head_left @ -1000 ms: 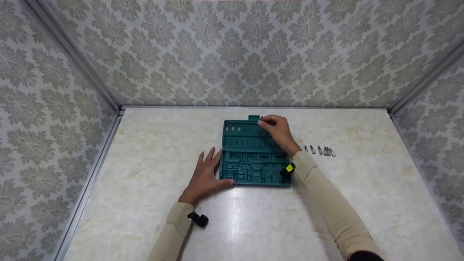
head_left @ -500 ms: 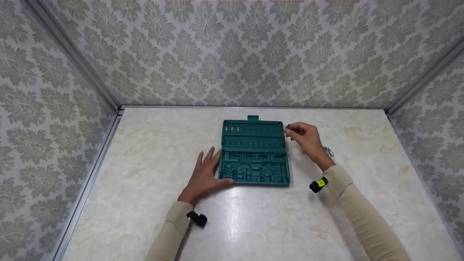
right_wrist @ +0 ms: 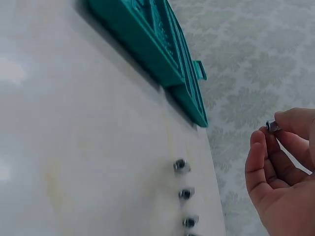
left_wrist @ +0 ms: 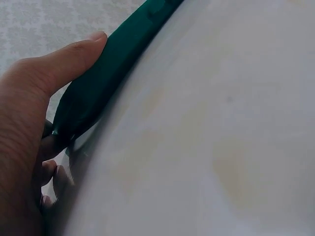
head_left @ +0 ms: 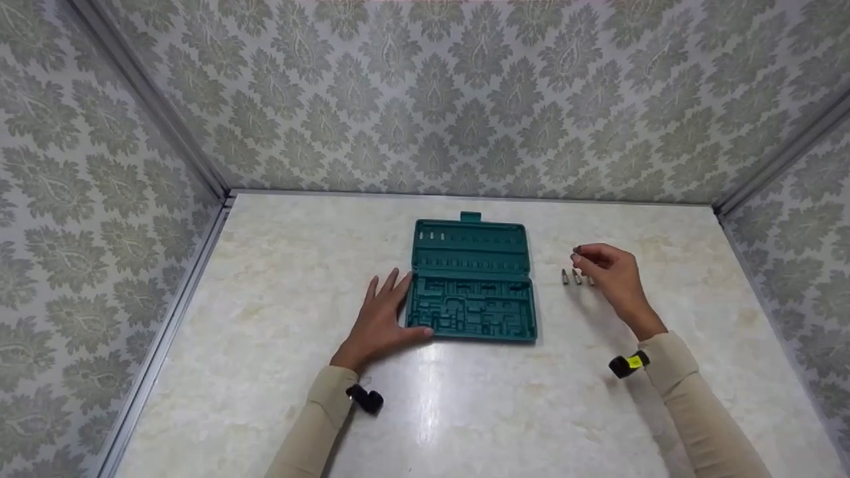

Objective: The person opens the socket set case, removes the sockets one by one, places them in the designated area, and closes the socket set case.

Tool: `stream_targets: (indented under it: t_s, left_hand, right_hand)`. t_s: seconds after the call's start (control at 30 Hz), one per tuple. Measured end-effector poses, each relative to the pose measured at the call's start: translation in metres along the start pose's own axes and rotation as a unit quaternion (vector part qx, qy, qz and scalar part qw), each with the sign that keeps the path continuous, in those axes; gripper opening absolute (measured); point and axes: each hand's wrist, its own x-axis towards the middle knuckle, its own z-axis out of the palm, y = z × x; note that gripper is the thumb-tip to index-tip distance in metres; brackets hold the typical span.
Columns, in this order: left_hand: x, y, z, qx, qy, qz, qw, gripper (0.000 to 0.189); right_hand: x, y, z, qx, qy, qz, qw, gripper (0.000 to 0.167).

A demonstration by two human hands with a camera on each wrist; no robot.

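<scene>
A green plastic case (head_left: 475, 338) lies open and flat, its lid (head_left: 470, 249) folded away from me. My left hand (head_left: 375, 328) rests at the near left corner, fingers spread along the left side, thumb on the front edge. In the left wrist view that thumb (left_wrist: 81, 56) lies along the case wall. My right hand (head_left: 616, 275) is held above the table to the right of the case. Thumb and fingertips pinch a small metal bit (right_wrist: 273, 126). Several similar bits (head_left: 565, 277) stand in a row beneath, some hidden by that hand.
Molded recesses (head_left: 465, 309) fill the base of the case. Three small pale marks (head_left: 431, 236) show at the lid's upper left. A latch tab (head_left: 471, 216) sticks out at the back. Patterned wall panels (head_left: 431, 99) border the marbled tabletop (head_left: 299, 265).
My right hand has moved right and nearer, from over the lid to above the row of bits, still pinching a small bit. My left hand stays at the case corner.
</scene>
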Motion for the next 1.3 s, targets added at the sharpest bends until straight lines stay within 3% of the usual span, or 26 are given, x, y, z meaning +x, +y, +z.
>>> stream_targets:
  t_s: [0.27, 0.63, 0.8, 1.07, 1.3]
  left_hand:
    - [-0.001, 0.001, 0.0, -0.014, -0.005, -0.017, 0.9997, 0.129]
    - [-0.002, 0.001, -0.001, -0.02, -0.006, -0.023, 0.9995, 0.128]
    - [-0.003, 0.0, -0.002, -0.02, -0.003, -0.027, 0.9994, 0.128]
    - [-0.002, 0.002, 0.001, -0.013, -0.003, -0.024, 0.9996, 0.129]
    - [-0.002, 0.003, 0.001, -0.015, 0.0, -0.019, 0.9997, 0.128]
  right_hand:
    - [-0.015, 0.026, -0.025, -0.01, 0.043, 0.006, 0.999, 0.038]
    - [-0.036, 0.046, -0.053, -0.058, 0.126, 0.062, 0.9884, 0.041]
    - [-0.04, 0.052, -0.055, -0.103, 0.134, 0.088, 0.9817, 0.04]
    - [-0.043, 0.068, -0.051, -0.167, 0.132, 0.086, 0.9733, 0.036]
    - [-0.043, 0.075, -0.05, -0.172, 0.151, 0.082, 0.97, 0.036]
